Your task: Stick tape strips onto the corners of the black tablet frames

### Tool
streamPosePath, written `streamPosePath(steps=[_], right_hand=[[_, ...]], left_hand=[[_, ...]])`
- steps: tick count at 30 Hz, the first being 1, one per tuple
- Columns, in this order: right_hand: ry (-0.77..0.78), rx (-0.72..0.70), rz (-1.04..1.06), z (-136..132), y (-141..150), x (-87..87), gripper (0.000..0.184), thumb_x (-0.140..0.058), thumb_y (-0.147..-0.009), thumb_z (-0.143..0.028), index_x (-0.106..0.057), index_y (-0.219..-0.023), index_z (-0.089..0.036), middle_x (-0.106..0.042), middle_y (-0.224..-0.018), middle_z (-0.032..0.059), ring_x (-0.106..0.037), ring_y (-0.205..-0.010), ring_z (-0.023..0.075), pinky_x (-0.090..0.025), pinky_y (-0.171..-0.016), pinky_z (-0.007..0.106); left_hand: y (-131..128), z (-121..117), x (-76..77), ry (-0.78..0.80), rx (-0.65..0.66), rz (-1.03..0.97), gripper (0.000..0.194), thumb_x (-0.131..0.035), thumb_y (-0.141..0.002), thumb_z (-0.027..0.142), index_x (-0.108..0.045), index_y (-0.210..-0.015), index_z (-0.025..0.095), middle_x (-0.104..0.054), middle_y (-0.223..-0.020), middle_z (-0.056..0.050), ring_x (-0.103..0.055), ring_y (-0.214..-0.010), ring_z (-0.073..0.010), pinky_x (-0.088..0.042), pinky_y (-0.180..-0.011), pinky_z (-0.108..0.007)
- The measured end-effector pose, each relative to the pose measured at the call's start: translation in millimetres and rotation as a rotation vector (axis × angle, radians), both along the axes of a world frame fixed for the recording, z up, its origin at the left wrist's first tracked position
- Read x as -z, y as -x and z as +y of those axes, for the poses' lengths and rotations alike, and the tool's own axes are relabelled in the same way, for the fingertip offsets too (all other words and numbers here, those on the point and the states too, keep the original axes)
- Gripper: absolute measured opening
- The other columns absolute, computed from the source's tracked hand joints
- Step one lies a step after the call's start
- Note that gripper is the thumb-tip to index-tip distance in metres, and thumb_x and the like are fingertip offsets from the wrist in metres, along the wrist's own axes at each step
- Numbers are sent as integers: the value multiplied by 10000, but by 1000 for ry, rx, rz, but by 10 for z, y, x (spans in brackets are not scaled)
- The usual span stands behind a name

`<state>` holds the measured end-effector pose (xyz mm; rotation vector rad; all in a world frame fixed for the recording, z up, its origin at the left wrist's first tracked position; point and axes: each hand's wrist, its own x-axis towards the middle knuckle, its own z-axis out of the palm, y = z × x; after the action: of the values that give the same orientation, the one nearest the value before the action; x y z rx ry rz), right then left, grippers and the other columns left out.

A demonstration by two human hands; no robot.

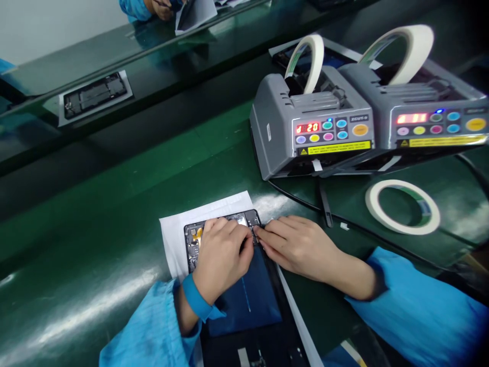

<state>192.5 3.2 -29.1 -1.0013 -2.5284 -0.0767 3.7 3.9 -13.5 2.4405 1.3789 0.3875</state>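
Note:
An opened tablet, its circuit board and dark battery exposed, lies on a white sheet on the green table. My left hand rests over the board at its top end, fingers curled and thumb pinched toward the fingertips. At the top right corner of the tablet, my right hand has its fingertips pressed together close to the left hand's. Whatever is between the fingertips of either hand is too small or hidden to make out. A blue wrist strap is around my left wrist.
Two grey tape dispensers with tape rolls stand at the back right. A loose tape roll, a cable and black tweezers lie before them. Another open device is at the far left. Across the table, a person's hand shows.

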Motion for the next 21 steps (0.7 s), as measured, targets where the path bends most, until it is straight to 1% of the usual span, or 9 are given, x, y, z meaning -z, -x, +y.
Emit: streamPosePath(steps=[7, 12, 15, 21], right_hand=[[-9, -13, 24, 18, 5, -20, 202, -486, -914, -175, -676, -954, -121, -580, -682, 13, -524, -631, 139, -385, -577, 307], [21, -9, 12, 26, 2, -42, 198, -505, -902, -192, -675, -972, -119, -589, -697, 10, -541, -640, 146, -393, -573, 315], [59, -12, 21, 35, -25, -45, 207, -503, -904, -225, -674, -978, -136, -592, -713, 6, -544, -638, 150, -390, -570, 319], [185, 15, 144, 42, -159, -33, 200, -508, -911, -230, -670, -993, -145, -645, -800, 32, -581, -689, 152, -431, -624, 297]], left_hand=[[-1, -7, -4, 22, -10, -14, 154, -514, -890, 207, -571, -747, 196, -591, -729, -6, -501, -744, -183, -347, -751, -366], [-2, 20, -28, 37, 11, -11, 163, -498, -898, 205, -593, -767, 196, -592, -726, -13, -509, -740, -187, -346, -748, -368], [-8, 44, -41, 28, 15, -4, 156, -501, -899, 209, -602, -781, 196, -597, -728, -15, -510, -731, -188, -345, -739, -367], [-26, 36, -45, 27, 16, 8, 136, -520, -890, 222, -615, -794, 203, -607, -733, -8, -517, -734, -185, -346, -748, -365]])
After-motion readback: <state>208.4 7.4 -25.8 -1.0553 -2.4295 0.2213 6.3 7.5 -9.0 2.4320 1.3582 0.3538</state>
